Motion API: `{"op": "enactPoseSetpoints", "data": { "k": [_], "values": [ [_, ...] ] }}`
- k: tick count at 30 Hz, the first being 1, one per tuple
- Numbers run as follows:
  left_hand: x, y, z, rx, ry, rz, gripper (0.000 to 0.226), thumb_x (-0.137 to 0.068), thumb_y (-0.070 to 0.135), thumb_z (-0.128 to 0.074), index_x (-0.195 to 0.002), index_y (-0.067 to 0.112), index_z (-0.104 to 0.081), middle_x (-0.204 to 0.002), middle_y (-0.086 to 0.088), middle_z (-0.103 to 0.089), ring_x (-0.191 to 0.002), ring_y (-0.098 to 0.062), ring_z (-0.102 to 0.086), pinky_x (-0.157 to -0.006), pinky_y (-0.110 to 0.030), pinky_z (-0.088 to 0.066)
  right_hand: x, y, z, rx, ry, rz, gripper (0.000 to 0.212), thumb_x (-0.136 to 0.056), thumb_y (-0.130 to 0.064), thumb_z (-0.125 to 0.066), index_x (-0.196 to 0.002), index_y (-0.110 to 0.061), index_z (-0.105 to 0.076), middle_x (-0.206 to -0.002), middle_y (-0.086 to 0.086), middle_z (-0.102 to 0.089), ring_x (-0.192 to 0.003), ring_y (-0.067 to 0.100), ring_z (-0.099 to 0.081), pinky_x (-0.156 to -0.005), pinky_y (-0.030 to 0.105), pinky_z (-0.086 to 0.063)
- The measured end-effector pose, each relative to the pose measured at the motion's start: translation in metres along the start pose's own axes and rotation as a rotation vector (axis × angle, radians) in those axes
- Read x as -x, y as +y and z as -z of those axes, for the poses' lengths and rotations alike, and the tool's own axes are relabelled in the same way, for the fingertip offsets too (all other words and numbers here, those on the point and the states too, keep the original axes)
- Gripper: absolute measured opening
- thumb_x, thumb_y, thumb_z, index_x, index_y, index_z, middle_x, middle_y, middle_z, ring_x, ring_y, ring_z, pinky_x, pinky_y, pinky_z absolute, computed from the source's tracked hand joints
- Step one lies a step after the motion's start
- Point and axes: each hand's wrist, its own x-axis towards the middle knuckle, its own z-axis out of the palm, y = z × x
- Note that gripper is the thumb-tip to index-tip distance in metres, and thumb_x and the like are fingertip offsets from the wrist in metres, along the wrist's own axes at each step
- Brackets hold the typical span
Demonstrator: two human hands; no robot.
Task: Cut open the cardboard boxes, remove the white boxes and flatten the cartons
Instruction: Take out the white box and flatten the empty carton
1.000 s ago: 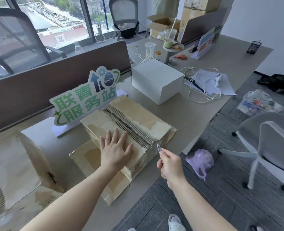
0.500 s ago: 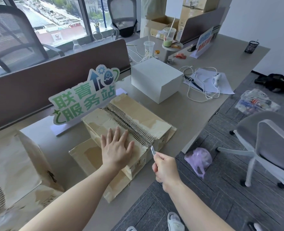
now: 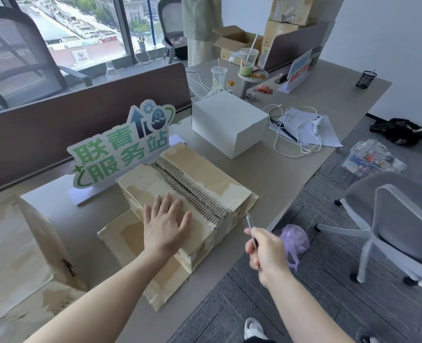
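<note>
Right hand (image 3: 266,253): fingers curled round a thin cutter (image 3: 251,229), blade end pointing up and away from the palm. Tip is in the air, just off the near right corner of the cardboard box (image 3: 187,194), not touching it as far as I can tell.

Left hand (image 3: 166,222): fingers straight and spread, palm flat on the near left flap of the box top, pressing it down. Holds nothing.

Key relation: the taped centre seam (image 3: 190,191) lies up and to the left of the blade tip. Its long axis runs diagonally, from the near right edge by the cutter to the far left end by the green sign (image 3: 120,147). The near end of the seam is the end closest to the blade. The left fingertips sit just to the left of the seam, roughly parallel to it, so a cut along it passes beside them, not under them.

Right hand is nearer the seam's entry point; left hand is the brace. My read: the next move is blade into the near seam end, then a push away along the diagonal. Risk: blade drifting left towards the spread fingers.

Further out: one white box (image 3: 229,122) stands on the desk (image 3: 279,174) beyond the far right side of the carton, well apart from both hands. More flattened cardboard (image 3: 12,243) lies to the left of the left forearm.
</note>
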Motion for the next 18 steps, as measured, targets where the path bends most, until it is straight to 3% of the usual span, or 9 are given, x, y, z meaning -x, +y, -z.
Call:
{"op": "enactPoseSetpoints", "data": {
  "k": [3,8,12,14,17,18],
  "values": [
    [-0.011,-0.003,0.006,0.075,0.011,0.091,0.058,-0.097,0.060,-0.028,-0.148,0.035,-0.035,-0.163,0.002,-0.014,-0.151,-0.019,0.000,-0.121,-0.047,0.007,-0.031,-0.023,0.012,0.067,0.076,0.059,0.020,-0.099,-0.014,-0.047,-0.092,-0.007,-0.064,-0.057,0.006,-0.059,-0.040,0.015,-0.040,-0.039,0.021,-0.027],
    [-0.051,-0.007,0.020,0.086,-0.008,0.223,0.054,-0.098,0.051,-0.038,-0.149,0.033,-0.032,-0.164,-0.004,-0.008,-0.151,-0.024,0.002,-0.121,-0.051,0.001,-0.115,-0.060,0.023,0.263,0.078,0.097,0.017,-0.095,-0.009,-0.053,-0.089,-0.005,-0.068,-0.070,0.006,-0.056,-0.054,0.018,-0.045,-0.050,0.026,-0.039],
    [-0.083,-0.010,0.022,0.040,-0.006,0.335,0.056,-0.097,0.054,-0.037,-0.150,0.035,-0.031,-0.164,-0.006,-0.007,-0.151,-0.027,0.002,-0.120,-0.053,0.001,-0.202,-0.077,0.028,0.481,0.049,0.141,0.016,-0.088,-0.007,-0.060,-0.076,-0.004,-0.069,-0.063,0.007,-0.050,-0.059,0.022,-0.041,-0.058,0.029,-0.034],
    [-0.097,-0.011,0.022,0.040,-0.005,0.422,0.058,-0.097,0.055,-0.036,-0.151,0.037,-0.027,-0.164,-0.005,-0.006,-0.151,-0.028,0.002,-0.119,-0.055,0.001,-0.241,-0.084,0.031,0.629,0.021,0.181,0.021,-0.089,-0.006,-0.060,-0.069,-0.006,-0.065,-0.062,0.010,-0.050,-0.060,0.022,-0.041,-0.054,0.029,-0.028],
    [-0.110,-0.009,0.018,0.060,0.034,0.542,0.061,-0.096,0.056,-0.035,-0.153,0.038,-0.020,-0.164,-0.001,-0.007,-0.151,-0.025,0.002,-0.119,-0.057,0.000,-0.291,-0.093,0.035,0.788,-0.015,0.193,0.027,-0.093,-0.014,-0.061,-0.083,0.010,-0.068,-0.080,0.031,-0.063,-0.067,0.029,-0.052,-0.054,0.031,-0.028],
    [-0.112,-0.009,0.015,0.048,0.047,0.566,0.062,-0.096,0.057,-0.033,-0.153,0.039,-0.019,-0.164,0.001,-0.007,-0.151,-0.023,0.002,-0.119,-0.056,-0.001,-0.308,-0.094,0.036,0.842,-0.041,0.187,0.030,-0.093,-0.018,-0.062,-0.088,0.010,-0.069,-0.088,0.031,-0.066,-0.070,0.032,-0.056,-0.057,0.031,-0.030]
  ]
}}
